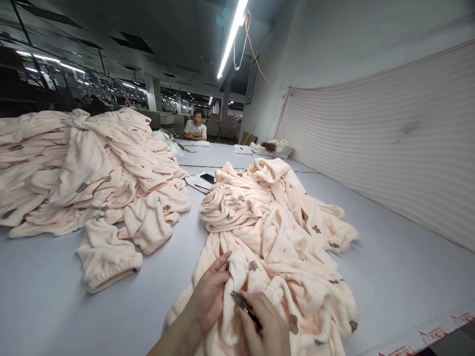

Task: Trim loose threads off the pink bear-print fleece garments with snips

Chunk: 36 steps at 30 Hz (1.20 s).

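My left hand (211, 292) pinches a fold of a pale pink fleece garment (256, 291) with small brown printed motifs. A whitish patch of the cloth (238, 269) bulges up at its fingertips. Closed around dark metal thread snips (245, 307), my right hand (267, 326) is just to the right, with the blade tips close to the held fold. Whether the blades touch the cloth I cannot tell. The garment is part of a heap of the same fleece (252, 202) in front of me.
A larger pile of pink fleece garments (92, 163) lies at left. Behind the near heap are a phone (208, 178) and a white sheet (195, 183). A person (195, 129) sits at the table's far end, near stacked cloth (278, 148). Striped fabric (378, 143) hangs along the right.
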{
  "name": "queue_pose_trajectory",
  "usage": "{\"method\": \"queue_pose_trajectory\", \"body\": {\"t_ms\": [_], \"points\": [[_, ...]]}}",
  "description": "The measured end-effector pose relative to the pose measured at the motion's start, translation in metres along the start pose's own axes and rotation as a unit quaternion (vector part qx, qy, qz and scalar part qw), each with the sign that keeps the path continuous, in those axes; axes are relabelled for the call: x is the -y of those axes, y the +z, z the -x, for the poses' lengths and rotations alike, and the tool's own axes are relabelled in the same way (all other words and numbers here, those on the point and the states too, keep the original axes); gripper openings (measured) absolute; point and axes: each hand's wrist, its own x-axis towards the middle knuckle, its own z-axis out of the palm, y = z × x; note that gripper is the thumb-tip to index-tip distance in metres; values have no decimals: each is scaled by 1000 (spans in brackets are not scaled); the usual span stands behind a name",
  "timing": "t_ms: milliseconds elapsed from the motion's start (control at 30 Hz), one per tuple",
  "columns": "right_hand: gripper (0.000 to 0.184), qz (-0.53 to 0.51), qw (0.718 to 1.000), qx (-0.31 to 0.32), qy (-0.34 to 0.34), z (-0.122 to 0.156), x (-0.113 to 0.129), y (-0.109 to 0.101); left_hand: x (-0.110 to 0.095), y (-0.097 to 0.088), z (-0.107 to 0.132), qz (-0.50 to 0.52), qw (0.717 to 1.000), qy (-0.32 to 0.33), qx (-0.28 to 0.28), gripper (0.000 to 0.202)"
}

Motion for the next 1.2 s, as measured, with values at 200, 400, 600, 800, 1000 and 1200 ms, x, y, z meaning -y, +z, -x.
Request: {"method": "queue_pose_trajectory", "body": {"t_ms": [200, 400, 600, 800, 1000, 1200], "points": [[25, -42, 999, -13, 4, -5, 3, -5, 0, -4, -9, -26, 1000, -2, 5, 57], [22, -67, 995, -46, 61, -7, 9, -12, 1, -5, -11, -48, 998, -13, 28, 52], [37, -51, 998, 9, 29, 24, 28, 38, -19, 4, -30, -131, 983, -79, 103, 32], [14, -46, 997, 32, 45, -2, 10, 42, -64, -28, -2, -277, 960, 45, -3, 18], [14, -150, 981, 29, 118, -22, 15, 11, -20, -56, 49, -566, 813, 129, -39, 15], [21, 83, 996, 29, 31, -18, 5, -13, 18, -55, 39, -447, 875, 182, -39, 7]]}}
